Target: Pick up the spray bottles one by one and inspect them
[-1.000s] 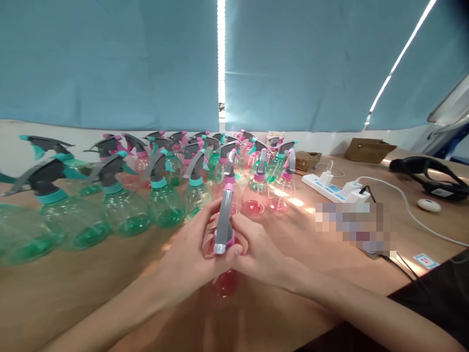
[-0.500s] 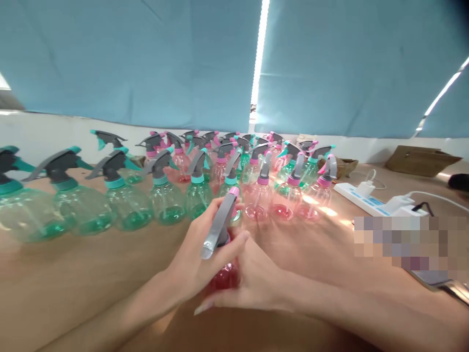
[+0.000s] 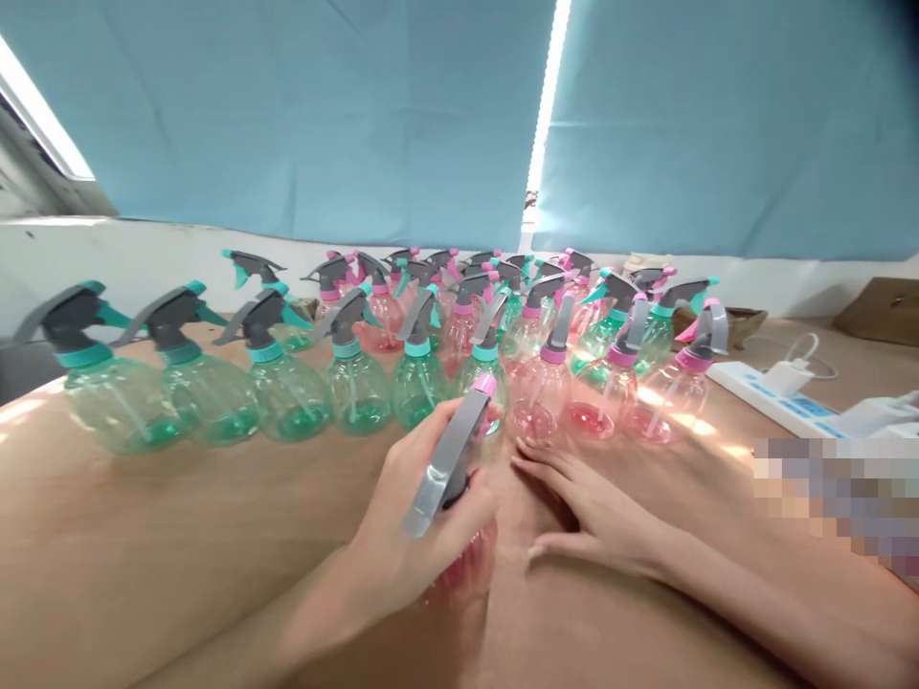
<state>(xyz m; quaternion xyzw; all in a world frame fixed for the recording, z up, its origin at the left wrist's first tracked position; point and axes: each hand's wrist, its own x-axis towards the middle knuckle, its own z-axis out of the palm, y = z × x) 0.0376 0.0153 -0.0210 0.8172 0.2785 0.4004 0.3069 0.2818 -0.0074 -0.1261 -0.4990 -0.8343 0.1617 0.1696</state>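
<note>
My left hand (image 3: 413,522) is wrapped round the neck of a pink spray bottle (image 3: 466,565) standing on the wooden table (image 3: 179,555). Its grey trigger head (image 3: 449,459) with a pink nozzle tip points away from me. My right hand (image 3: 585,507) lies flat on the table just to the right of that bottle, fingers stretched out and holding nothing. Its fingertips reach toward the front row of pink bottles (image 3: 610,383).
Several green spray bottles (image 3: 208,383) and pink ones stand in rows across the back of the table. A white power strip (image 3: 786,397) with plugs and cables lies at the right. A cardboard box (image 3: 886,306) sits far right. Blue blinds hang behind.
My right hand has let go of the pink bottle and now lies flat on the table beside it. The left hand keeps its hold. The view has swung left.
</note>
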